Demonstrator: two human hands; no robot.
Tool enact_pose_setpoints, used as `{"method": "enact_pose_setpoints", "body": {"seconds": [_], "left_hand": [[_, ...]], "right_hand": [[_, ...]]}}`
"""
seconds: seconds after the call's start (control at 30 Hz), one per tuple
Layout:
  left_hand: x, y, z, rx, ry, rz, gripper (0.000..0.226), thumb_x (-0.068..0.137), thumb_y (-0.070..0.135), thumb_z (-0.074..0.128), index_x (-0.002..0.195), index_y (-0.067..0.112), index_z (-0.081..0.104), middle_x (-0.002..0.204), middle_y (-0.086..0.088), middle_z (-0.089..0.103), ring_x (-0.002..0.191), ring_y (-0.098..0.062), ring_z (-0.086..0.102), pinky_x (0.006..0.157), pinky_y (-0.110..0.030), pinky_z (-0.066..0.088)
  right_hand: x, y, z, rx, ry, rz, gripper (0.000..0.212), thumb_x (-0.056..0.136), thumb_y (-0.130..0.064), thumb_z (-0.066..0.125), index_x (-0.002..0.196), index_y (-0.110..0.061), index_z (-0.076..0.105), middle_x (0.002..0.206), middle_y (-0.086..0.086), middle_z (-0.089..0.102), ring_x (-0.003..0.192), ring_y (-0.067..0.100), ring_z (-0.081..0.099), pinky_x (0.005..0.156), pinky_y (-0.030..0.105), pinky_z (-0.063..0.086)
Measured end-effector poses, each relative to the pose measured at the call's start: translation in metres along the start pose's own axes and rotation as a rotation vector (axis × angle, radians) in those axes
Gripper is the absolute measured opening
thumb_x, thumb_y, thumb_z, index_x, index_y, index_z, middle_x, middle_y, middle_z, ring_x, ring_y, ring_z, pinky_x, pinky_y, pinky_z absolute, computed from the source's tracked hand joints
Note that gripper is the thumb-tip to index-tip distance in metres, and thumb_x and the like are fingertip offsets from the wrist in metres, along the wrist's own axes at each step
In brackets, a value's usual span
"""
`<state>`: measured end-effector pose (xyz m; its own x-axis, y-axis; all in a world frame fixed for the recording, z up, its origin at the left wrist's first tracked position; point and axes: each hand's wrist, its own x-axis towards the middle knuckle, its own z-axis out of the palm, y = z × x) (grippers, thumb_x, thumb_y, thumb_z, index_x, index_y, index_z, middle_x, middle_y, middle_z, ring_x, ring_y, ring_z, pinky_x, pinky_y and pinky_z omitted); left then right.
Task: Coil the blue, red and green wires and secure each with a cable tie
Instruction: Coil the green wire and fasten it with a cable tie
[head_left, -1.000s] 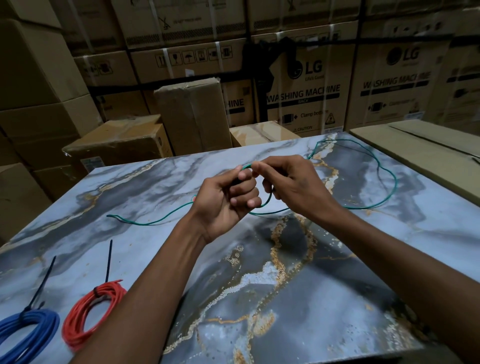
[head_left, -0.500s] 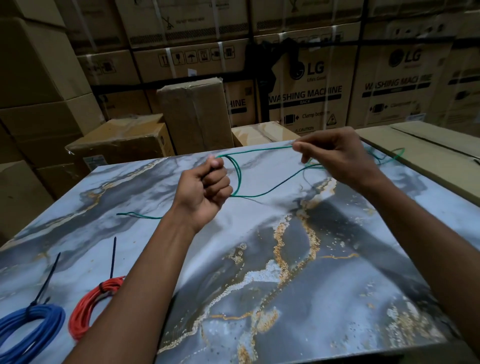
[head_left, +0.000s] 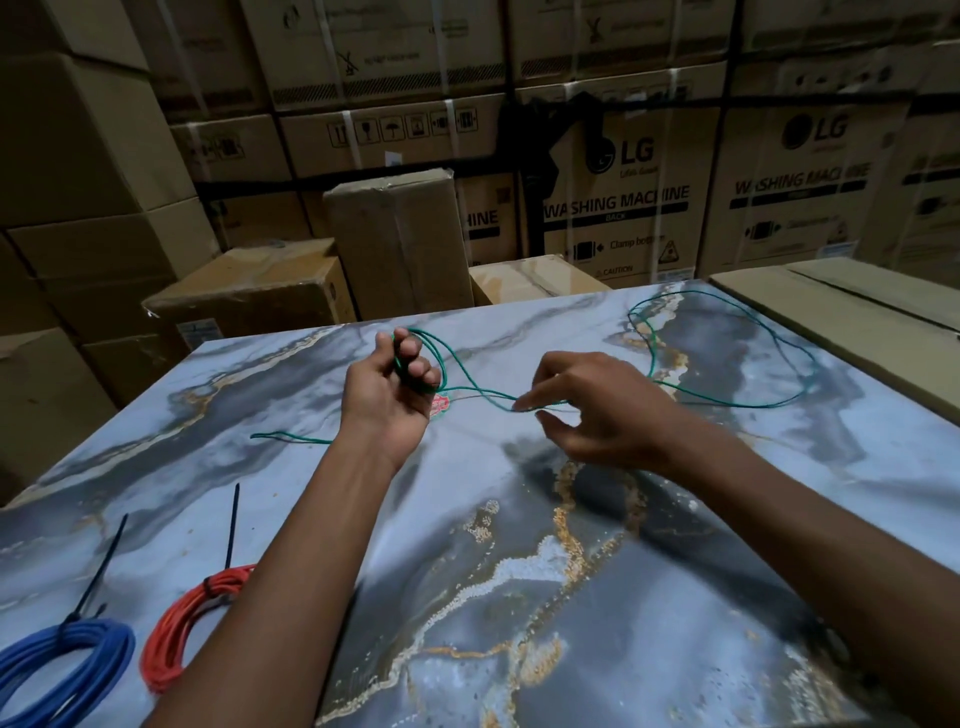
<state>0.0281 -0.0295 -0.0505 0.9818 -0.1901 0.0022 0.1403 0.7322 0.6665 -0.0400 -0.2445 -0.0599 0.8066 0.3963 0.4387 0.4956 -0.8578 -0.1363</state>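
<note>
A thin green wire (head_left: 727, 402) lies partly loose on the marble table top (head_left: 519, 597). My left hand (head_left: 387, 389) grips a small coil of it, loops showing above the curled fingers. One free end trails left on the table. My right hand (head_left: 597, 410) pinches the wire between thumb and forefinger to the right of the coil; beyond it the wire runs in a wide loop toward the far right corner. The blue coil (head_left: 67, 665) and the red coil (head_left: 176, 629) lie at the near left, each with a black cable tie (head_left: 231, 525) around it.
A flat cardboard slab (head_left: 857, 306) borders the table's right side. Stacked cardboard cartons (head_left: 395, 244) stand close behind the far edge and fill the left side and background. A small red and green sticker (head_left: 439, 405) shows below my left hand.
My right hand came down from the raised far-right position and now pinches the wire lower, nearer the coil. Another loop sits in my left hand, which has turned slightly.
</note>
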Motion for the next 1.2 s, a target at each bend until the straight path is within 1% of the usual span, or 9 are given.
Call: {"method": "enact_pose_setpoints", "body": {"seconds": [0.13, 0.3, 0.47, 0.53, 0.67, 0.83, 0.97, 1.07, 1.2], "left_hand": [[-0.004, -0.007, 0.005, 0.021, -0.03, -0.022, 0.034, 0.109, 0.029, 0.035, 0.087, 0.013, 0.056, 0.07, 0.002, 0.073, 0.059, -0.01, 0.07, 0.057, -0.021, 0.057], [-0.008, -0.018, 0.01, 0.084, -0.136, -0.047, 0.034, 0.109, 0.027, 0.035, 0.089, 0.01, 0.057, 0.084, -0.007, 0.078, 0.075, -0.017, 0.076, 0.064, -0.027, 0.06], [-0.013, -0.029, 0.014, 0.344, -0.193, -0.018, 0.035, 0.108, 0.027, 0.037, 0.09, 0.007, 0.06, 0.078, -0.007, 0.074, 0.07, -0.016, 0.072, 0.061, -0.026, 0.058], [-0.016, -0.032, 0.016, 0.524, -0.211, 0.045, 0.037, 0.108, 0.029, 0.039, 0.091, 0.005, 0.062, 0.074, -0.005, 0.07, 0.067, -0.014, 0.067, 0.062, -0.024, 0.055], [-0.022, -0.04, 0.019, 0.795, -0.271, 0.134, 0.044, 0.107, 0.031, 0.042, 0.105, -0.004, 0.068, 0.087, -0.014, 0.073, 0.077, -0.025, 0.069, 0.068, -0.033, 0.056], [-0.025, -0.04, 0.023, 0.78, -0.354, 0.12, 0.042, 0.108, 0.028, 0.038, 0.101, -0.002, 0.067, 0.067, -0.011, 0.063, 0.046, -0.017, 0.043, 0.05, -0.027, 0.038], [-0.025, -0.04, 0.024, 0.737, -0.422, 0.027, 0.04, 0.109, 0.028, 0.034, 0.091, 0.002, 0.057, 0.048, -0.005, 0.043, 0.04, -0.011, 0.022, 0.049, -0.029, 0.018], [-0.026, -0.036, 0.026, 0.634, -0.435, -0.111, 0.037, 0.109, 0.03, 0.032, 0.082, 0.01, 0.05, 0.047, 0.005, 0.026, 0.044, -0.01, 0.016, 0.051, -0.029, 0.014], [-0.026, -0.029, 0.022, 0.425, -0.45, -0.256, 0.038, 0.107, 0.029, 0.032, 0.072, 0.018, 0.042, 0.05, 0.008, 0.016, 0.041, -0.006, 0.011, 0.046, -0.024, 0.012]], "right_hand": [[0.0, -0.019, 0.003, 0.009, 0.021, -0.08, 0.026, 0.097, -0.022, 0.065, 0.12, -0.029, 0.075, 0.106, -0.006, 0.064, 0.086, 0.016, 0.062, 0.068, 0.032, 0.046], [-0.001, -0.026, 0.011, 0.051, 0.067, -0.115, 0.02, 0.097, -0.023, 0.067, 0.115, -0.025, 0.077, 0.104, -0.001, 0.061, 0.079, 0.021, 0.06, 0.063, 0.031, 0.039], [-0.001, -0.025, 0.014, 0.089, 0.18, -0.134, 0.018, 0.094, -0.026, 0.069, 0.11, -0.028, 0.078, 0.117, -0.001, 0.063, 0.083, 0.02, 0.063, 0.06, 0.035, 0.049], [0.001, -0.024, 0.012, 0.118, 0.262, -0.128, 0.021, 0.094, -0.025, 0.068, 0.112, -0.027, 0.079, 0.107, -0.001, 0.062, 0.075, 0.018, 0.059, 0.059, 0.041, 0.053], [0.001, -0.024, 0.006, 0.175, 0.445, -0.09, 0.018, 0.089, -0.023, 0.077, 0.106, -0.024, 0.081, 0.095, -0.001, 0.062, 0.067, 0.011, 0.051, 0.055, 0.035, 0.047], [0.001, -0.013, 0.0, 0.32, 0.565, 0.023, 0.016, 0.086, -0.024, 0.082, 0.101, -0.018, 0.082, 0.084, -0.002, 0.065, 0.067, 0.0, 0.054, 0.058, 0.012, 0.037], [0.004, -0.008, 0.0, 0.4, 0.602, 0.088, 0.015, 0.088, -0.024, 0.08, 0.102, -0.017, 0.082, 0.087, 0.0, 0.068, 0.066, 0.015, 0.055, 0.055, 0.021, 0.038], [0.006, -0.007, -0.001, 0.432, 0.599, 0.14, 0.014, 0.091, -0.024, 0.077, 0.103, -0.018, 0.081, 0.087, 0.003, 0.068, 0.067, 0.022, 0.056, 0.056, 0.03, 0.042], [0.005, -0.012, 0.007, 0.538, 0.513, 0.22, 0.019, 0.1, -0.026, 0.066, 0.112, -0.018, 0.079, 0.091, -0.007, 0.074, 0.076, 0.008, 0.065, 0.063, 0.033, 0.051]]}}
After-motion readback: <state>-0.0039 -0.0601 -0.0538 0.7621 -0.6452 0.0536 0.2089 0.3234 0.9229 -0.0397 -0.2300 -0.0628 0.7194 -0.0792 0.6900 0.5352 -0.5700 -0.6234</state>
